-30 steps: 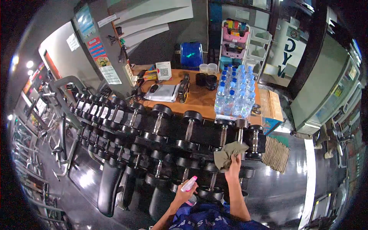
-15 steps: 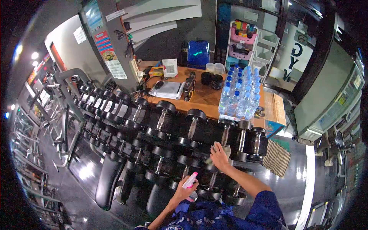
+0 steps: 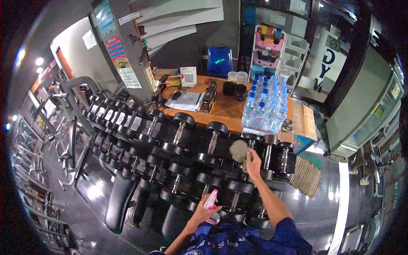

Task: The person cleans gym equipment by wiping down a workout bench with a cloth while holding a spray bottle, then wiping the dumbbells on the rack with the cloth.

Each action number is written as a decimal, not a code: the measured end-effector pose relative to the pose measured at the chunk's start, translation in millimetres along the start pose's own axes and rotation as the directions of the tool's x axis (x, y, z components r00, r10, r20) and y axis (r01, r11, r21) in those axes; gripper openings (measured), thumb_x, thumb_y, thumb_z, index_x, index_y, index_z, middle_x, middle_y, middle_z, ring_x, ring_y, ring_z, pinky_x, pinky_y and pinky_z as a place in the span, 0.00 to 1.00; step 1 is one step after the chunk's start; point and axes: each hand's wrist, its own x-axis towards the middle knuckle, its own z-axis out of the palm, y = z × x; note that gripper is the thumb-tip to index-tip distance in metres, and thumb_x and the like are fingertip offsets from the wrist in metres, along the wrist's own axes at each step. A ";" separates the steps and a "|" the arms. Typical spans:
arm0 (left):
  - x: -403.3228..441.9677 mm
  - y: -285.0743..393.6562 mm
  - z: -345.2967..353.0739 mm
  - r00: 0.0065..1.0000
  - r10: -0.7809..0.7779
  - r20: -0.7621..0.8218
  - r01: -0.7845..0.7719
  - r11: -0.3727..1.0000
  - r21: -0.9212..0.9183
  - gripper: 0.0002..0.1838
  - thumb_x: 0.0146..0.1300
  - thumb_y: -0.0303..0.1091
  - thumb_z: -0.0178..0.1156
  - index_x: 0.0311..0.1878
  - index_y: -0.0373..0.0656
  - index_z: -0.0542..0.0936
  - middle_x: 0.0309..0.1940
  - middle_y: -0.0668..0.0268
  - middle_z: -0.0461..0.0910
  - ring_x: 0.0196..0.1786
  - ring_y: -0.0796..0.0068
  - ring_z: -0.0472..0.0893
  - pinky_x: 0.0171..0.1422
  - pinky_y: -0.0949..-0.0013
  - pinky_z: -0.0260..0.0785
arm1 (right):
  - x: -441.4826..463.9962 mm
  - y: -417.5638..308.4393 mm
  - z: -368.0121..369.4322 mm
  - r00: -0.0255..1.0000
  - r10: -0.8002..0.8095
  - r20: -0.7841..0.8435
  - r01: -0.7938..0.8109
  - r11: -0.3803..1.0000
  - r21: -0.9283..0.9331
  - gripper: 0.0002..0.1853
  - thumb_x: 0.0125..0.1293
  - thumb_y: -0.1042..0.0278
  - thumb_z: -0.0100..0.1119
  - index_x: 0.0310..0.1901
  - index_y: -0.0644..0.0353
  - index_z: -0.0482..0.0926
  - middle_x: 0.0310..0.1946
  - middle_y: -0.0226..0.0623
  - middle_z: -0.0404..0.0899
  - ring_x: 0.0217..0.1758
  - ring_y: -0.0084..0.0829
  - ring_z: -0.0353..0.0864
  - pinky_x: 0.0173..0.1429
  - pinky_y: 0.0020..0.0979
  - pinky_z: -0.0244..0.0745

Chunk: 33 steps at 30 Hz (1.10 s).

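Brown desk (image 3: 231, 114), glossy floor (image 3: 87, 208), dumbbells (image 3: 212, 143) — blurred cloth (image 3: 239, 151), apparently

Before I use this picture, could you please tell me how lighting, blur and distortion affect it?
Head view: fisheye distortion curves the scene, and the corners fall to black; head view: lights glare off the glossy floor; head view: the cloth in the right hand looks smeared, probably by motion.

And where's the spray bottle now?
In the head view, the spray bottle is at lower centre, in the left hand, near the blue shirt.
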 end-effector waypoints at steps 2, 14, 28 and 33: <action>3.9 -8.1 0.5 1.000 0.020 0.007 -0.020 1.000 0.022 0.21 0.57 0.27 0.71 0.52 0.41 0.74 0.36 0.70 0.76 0.35 0.82 0.76 0.40 0.72 0.72 | -19.8 -9.7 -7.9 0.974 -0.111 -0.198 0.124 0.991 0.050 0.17 0.76 0.61 0.52 0.56 0.66 0.75 0.30 0.31 0.74 0.29 0.20 0.68 0.35 0.26 0.68; 9.0 -4.3 2.4 0.992 0.005 0.129 -0.022 0.991 0.131 0.20 0.58 0.33 0.70 0.52 0.40 0.77 0.35 0.62 0.82 0.37 0.68 0.83 0.44 0.66 0.75 | -104.2 141.8 43.8 0.852 0.409 0.328 -0.431 0.190 0.882 0.16 0.72 0.60 0.43 0.53 0.58 0.75 0.48 0.40 0.81 0.49 0.42 0.80 0.54 0.47 0.78; 8.0 -14.3 -10.3 0.981 0.004 0.193 -0.043 0.979 0.201 0.20 0.59 0.36 0.70 0.52 0.40 0.77 0.36 0.57 0.83 0.38 0.60 0.85 0.42 0.63 0.76 | -97.9 1.4 -10.0 0.810 0.504 0.299 -0.266 -0.138 0.954 0.17 0.75 0.62 0.44 0.62 0.55 0.71 0.55 0.41 0.77 0.58 0.44 0.77 0.62 0.47 0.78; 41.7 -8.5 10.3 0.953 0.113 0.282 -0.171 0.967 0.190 0.18 0.61 0.35 0.67 0.52 0.41 0.77 0.34 0.56 0.82 0.35 0.61 0.85 0.41 0.64 0.76 | -78.5 -4.9 -19.5 0.931 0.105 -0.350 -0.024 0.974 0.226 0.23 0.68 0.81 0.49 0.65 0.64 0.71 0.65 0.49 0.71 0.65 0.41 0.74 0.63 0.39 0.73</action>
